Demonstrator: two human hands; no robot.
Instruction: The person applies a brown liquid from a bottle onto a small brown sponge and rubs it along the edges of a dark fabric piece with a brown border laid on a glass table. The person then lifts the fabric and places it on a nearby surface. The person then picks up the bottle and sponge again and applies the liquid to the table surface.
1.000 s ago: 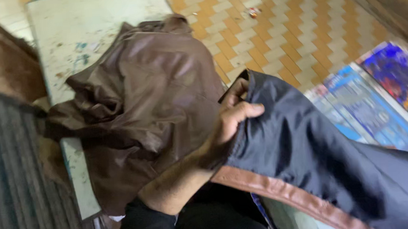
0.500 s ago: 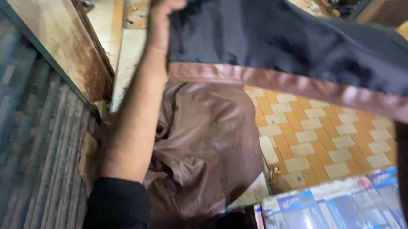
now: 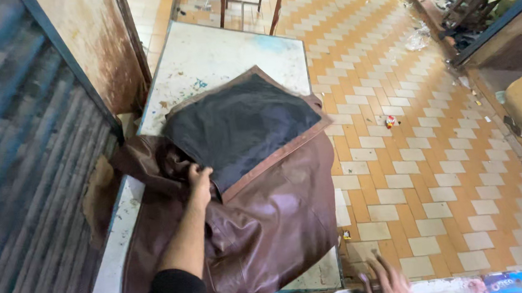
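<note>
Small leather workshop, by the look of it. A worn, paint-stained white bench (image 3: 219,52) is standing on an orange-and-cream tiled floor (image 3: 430,154) that is gathering scraps and litter (image 3: 390,120). A brown leather jacket (image 3: 266,224) is lying across the bench, with a dark lined panel edged in brown leather (image 3: 241,123) spreading over it. A rusting metal panel (image 3: 95,48) and a corrugated shutter (image 3: 15,179) are closing in the left side. Clutter is piling up at the far right corner (image 3: 470,7).

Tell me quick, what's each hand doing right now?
Left hand: closed on the edge of the dark lining panel atop the brown leather jacket.
Right hand: open, fingers spread, holding nothing.
</note>
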